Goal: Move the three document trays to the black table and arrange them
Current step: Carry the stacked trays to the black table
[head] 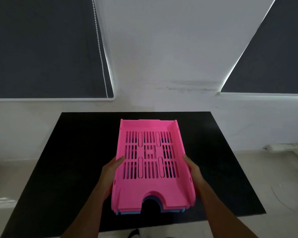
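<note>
Both hands, left hand (113,166) and right hand (192,166), clasp the long sides of the nested trays (150,162), pink on top, steadying them over the black table (67,160), perhaps already resting there.

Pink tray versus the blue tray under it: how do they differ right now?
The pink tray sits on top of the stack with its whole slotted floor in view; the blue tray is nested beneath, showing only a thin strip at the near edge. The left hand and right hand grip the pink tray's sides; contact with the blue tray cannot be seen. Both trays sit over the black table, aligned the same way.
</note>
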